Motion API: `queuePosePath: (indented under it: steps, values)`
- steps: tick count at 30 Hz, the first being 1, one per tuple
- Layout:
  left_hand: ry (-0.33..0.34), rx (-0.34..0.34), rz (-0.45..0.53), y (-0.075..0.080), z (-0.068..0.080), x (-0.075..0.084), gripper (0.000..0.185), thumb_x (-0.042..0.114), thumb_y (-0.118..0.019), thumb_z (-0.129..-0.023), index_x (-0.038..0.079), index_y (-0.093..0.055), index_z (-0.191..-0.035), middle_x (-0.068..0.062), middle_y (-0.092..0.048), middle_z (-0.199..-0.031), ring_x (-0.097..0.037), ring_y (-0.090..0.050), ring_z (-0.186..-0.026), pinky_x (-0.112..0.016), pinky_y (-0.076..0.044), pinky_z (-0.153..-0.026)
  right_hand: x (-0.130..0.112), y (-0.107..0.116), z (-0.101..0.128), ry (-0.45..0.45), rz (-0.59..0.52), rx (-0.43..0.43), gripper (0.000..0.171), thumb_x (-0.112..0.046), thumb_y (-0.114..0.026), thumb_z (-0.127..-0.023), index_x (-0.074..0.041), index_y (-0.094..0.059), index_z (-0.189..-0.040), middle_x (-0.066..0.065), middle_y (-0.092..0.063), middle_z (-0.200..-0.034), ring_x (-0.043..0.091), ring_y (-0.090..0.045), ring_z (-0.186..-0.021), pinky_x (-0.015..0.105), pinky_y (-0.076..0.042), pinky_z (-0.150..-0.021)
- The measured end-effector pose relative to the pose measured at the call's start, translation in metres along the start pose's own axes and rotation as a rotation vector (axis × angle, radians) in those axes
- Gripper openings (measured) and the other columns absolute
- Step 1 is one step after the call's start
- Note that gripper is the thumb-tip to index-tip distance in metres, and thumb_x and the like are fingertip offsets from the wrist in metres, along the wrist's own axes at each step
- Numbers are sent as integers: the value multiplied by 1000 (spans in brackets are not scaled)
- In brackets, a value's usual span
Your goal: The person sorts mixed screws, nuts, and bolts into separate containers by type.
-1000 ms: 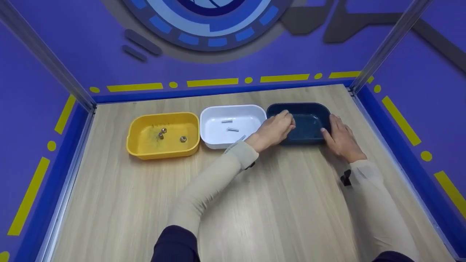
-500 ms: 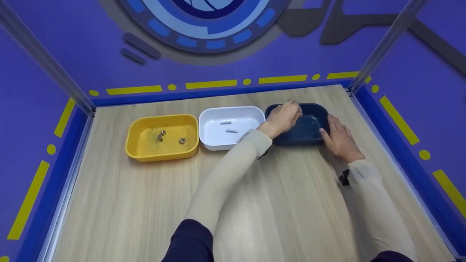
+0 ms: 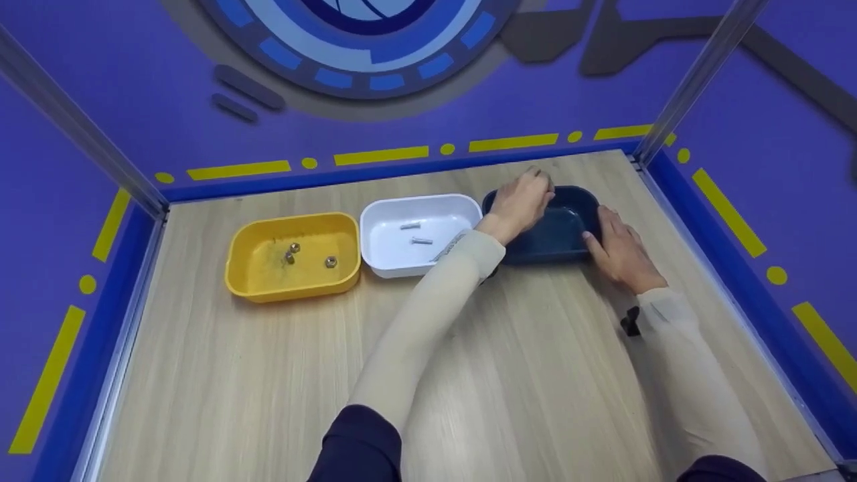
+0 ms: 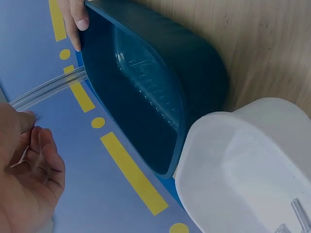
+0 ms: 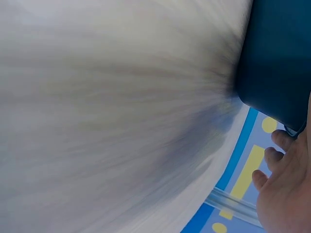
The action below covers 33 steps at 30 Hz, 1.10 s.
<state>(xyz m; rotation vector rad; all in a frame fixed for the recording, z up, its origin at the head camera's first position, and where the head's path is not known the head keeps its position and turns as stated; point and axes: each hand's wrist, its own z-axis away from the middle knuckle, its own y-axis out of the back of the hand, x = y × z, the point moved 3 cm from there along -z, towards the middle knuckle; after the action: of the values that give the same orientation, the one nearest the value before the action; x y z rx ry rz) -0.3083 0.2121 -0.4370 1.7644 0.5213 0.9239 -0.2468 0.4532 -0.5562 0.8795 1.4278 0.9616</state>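
In the head view, my left hand [image 3: 522,201] is over the back left part of a dark blue-green plastic bin [image 3: 556,256]. Its fingers [image 4: 51,160] are curled in the left wrist view; I cannot tell whether something small is between them. My right hand [image 3: 622,251] holds the bin's right end, thumb at the rim and fingers along the outer wall, as the right wrist view also shows around the fingers [image 5: 274,158]. The bin's floor shows only small pale specks. A white bin [image 3: 375,268] with small metal bolts [image 3: 422,241] adjoins it, partly behind my left sleeve.
A yellow bin [image 3: 294,292] stands at the row's left with several metal nuts [image 3: 331,262] inside. Blue-purple walls [image 3: 375,134] with metal corner posts enclose the wooden table [image 3: 281,375] at the back and sides. My left forearm crosses before the white bin.
My left hand has risen from inside the dark bin toward its back rim and slightly left. The right hand keeps its hold at the bin's end. The head view has shifted slightly.
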Motion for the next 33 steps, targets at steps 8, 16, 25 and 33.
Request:
queuePosePath:
  steps: [8,16,25,33]
  values:
    - [-15,19,-15,6,5,-6,25,29,-56,-112,17,-70,-129,-1,-66,-129,-17,-69,-116,-29,-60,-95,-3,-1,-2,25,2,10,82,-50,-35,-114,8,-11,-168,35,-16,-173,53,-15,-161,72,-14,-129]
    - [-38,36,9,9,14,-5,25,31,-57,-112,16,-71,-126,-1,-66,-125,-17,-68,-112,-30,-59,-95,-2,1,-2,10,-1,-12,83,-51,-34,-114,5,-7,-169,34,-14,-174,54,-13,-161,72,-11,-129]
    - [-33,24,72,2,35,-4,30,37,-56,-112,17,-69,-130,1,-64,-126,-13,-66,-112,-29,-59,-96,0,4,-2,9,10,-18,85,-54,-32,-114,5,-6,-169,34,-13,-174,53,-12,-162,71,-11,-130]
    - [-81,35,36,-1,64,-6,32,38,-55,-112,16,-69,-132,0,-64,-124,-16,-66,-110,-29,-57,-96,-1,4,2,20,31,0,84,-52,-31,-114,7,-8,-168,35,-14,-173,54,-13,-162,72,-12,-129]
